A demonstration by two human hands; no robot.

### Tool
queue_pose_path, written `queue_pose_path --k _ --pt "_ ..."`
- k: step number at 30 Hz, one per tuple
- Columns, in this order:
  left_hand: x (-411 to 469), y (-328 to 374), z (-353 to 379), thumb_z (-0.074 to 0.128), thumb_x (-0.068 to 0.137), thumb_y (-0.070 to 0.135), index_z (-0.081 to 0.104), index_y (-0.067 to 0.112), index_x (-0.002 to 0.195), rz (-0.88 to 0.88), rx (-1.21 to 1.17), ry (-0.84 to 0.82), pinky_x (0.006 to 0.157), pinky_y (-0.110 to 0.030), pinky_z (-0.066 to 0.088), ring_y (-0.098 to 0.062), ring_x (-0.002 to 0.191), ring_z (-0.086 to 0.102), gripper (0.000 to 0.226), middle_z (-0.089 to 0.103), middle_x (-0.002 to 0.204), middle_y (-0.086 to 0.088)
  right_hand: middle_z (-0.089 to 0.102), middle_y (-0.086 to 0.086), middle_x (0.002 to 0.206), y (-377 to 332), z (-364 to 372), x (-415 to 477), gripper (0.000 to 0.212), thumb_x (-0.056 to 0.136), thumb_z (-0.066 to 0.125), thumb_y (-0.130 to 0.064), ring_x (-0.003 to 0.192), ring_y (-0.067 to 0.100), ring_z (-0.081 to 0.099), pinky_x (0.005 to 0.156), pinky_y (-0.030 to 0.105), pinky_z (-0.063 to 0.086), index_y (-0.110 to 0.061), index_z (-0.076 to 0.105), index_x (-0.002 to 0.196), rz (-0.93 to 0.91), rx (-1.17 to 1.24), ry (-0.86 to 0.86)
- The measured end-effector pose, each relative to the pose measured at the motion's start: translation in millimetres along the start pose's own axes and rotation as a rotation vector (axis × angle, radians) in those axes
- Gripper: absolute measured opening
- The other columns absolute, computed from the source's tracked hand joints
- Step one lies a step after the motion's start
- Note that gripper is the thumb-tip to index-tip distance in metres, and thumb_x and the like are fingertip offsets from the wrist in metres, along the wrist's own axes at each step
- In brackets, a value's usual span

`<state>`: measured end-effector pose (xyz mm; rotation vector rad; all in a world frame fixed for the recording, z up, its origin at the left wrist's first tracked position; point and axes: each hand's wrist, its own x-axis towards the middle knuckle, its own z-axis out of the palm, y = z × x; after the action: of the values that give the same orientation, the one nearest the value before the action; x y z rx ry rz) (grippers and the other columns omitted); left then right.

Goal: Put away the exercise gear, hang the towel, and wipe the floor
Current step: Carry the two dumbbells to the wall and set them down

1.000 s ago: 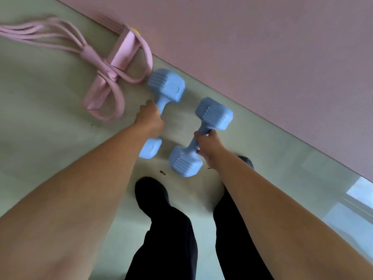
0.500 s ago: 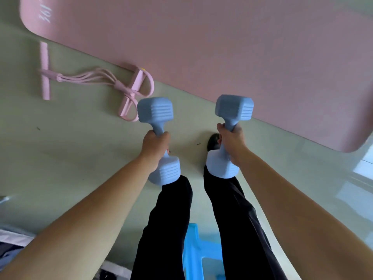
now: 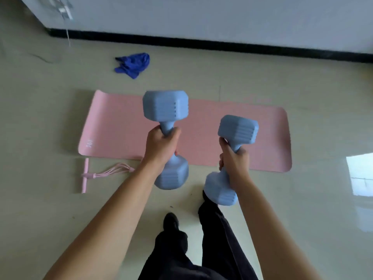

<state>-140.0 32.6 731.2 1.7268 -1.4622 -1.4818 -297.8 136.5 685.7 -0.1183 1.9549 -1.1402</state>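
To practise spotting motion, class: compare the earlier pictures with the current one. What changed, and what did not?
The left hand has lifted the left dumbbell and the right hand the right dumbbell off the floor, where both were already gripped. Grips unchanged; the pink mat and pink pull rope stayed on the floor.

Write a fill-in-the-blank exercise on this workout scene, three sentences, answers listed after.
1. The mat spread on the floor is ____ in colour.
2. The left hand and the right hand each grip a light ____ dumbbell.
3. The pull rope lies on the floor on the person's ____ side.

Missing words: pink; blue; left
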Motion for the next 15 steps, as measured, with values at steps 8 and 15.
queue_pose_path --k 8,15 --pt "-114.2 152.6 35.6 0.059 0.081 0.019 0.047 0.009 0.052 0.373 -0.050 -0.234 0.054 -0.029 0.046 -0.019 0.046 0.048 0.033 0.050 0.049 -0.010 0.050 0.009 0.059 -103.8 -140.5 -125.7 0.029 0.088 0.068 -0.030 0.049 0.021 0.046 0.047 0.026 0.042 -0.012 0.051 0.073 -0.192 0.311 0.285" --pt "-207.6 237.9 142.1 0.060 0.079 0.017 0.046 0.006 0.056 0.563 -0.097 -0.371 0.056 -0.033 0.044 -0.022 0.049 0.043 0.030 0.046 0.051 -0.014 0.050 0.009 0.053 -129.1 -291.6 -161.6 0.034 0.085 0.069 -0.032 0.048 0.020 0.046 0.055 0.034 0.042 -0.012 0.050 0.064 -0.346 0.503 0.435"
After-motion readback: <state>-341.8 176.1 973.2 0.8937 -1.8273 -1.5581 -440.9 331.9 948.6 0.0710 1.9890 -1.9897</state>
